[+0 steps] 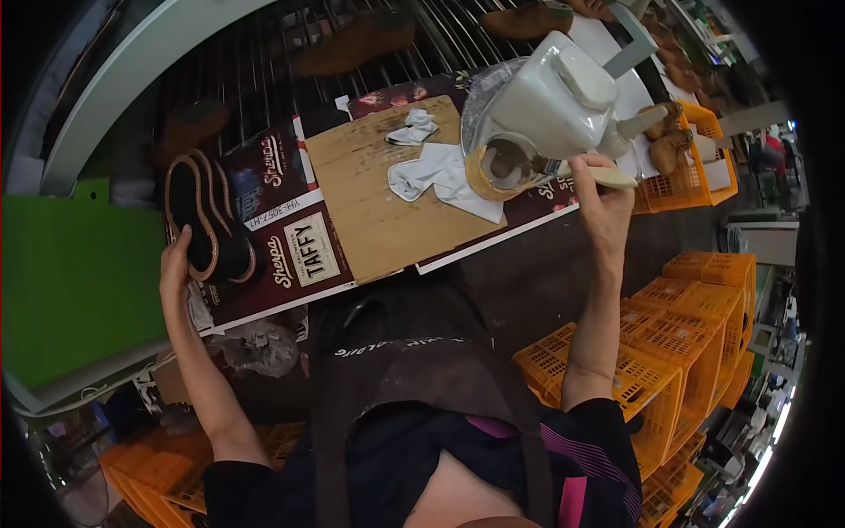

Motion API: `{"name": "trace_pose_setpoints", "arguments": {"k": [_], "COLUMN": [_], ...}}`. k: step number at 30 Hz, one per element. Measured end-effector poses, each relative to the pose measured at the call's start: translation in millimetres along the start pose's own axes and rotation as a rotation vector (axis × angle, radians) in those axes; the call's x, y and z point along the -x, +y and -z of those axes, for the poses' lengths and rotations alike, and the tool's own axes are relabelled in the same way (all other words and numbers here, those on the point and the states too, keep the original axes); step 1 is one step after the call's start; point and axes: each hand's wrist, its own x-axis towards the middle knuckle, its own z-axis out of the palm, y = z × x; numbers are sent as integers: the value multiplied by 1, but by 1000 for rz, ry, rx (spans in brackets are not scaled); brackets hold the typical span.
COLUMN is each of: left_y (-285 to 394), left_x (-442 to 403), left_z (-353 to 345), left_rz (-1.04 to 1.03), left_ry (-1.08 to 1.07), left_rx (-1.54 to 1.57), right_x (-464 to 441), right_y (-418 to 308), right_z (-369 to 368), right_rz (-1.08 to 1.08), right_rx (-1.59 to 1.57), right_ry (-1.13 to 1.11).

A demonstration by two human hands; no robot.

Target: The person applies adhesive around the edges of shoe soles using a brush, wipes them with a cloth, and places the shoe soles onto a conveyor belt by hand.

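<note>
My right hand [604,195] grips the pale handle of a brush [563,169], whose bristle end is at the rim of an open tub [500,167] with greyish-white contents. On the left, my left hand [176,262] is closed on the near end of a black shoe sole [195,207] with a tan edge. More soles [231,220] lie against it in a stack. A wooden board [361,176] lies between my hands, with crumpled white cloths [436,180] on it. Behind the tub sits a large white plastic jug [559,97].
Printed cardboard [304,251] covers the work surface under the board. A green panel [79,282] stands at far left. Orange crates [651,352] are stacked at right, and another crate [695,180] holds brown shoe forms. Metal rollers [264,62] with brown shoes lie beyond.
</note>
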Motion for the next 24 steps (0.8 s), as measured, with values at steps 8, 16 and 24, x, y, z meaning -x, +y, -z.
{"name": "trace_pose_setpoints", "arguments": {"k": [8, 16, 24], "left_y": [13, 34, 43], "left_x": [11, 64, 99], "left_z": [-3, -14, -50], "left_rz": [-107, -464, -482], "left_ry": [69, -344, -537], "left_rx": [371, 1011, 1462], "right_x": [3, 1, 10], "right_y": [-2, 28, 13], "right_z": [-15, -41, -29], "right_rz": [20, 136, -134], "right_rx": [29, 252, -131], "right_ry": [-58, -160, -25]}}
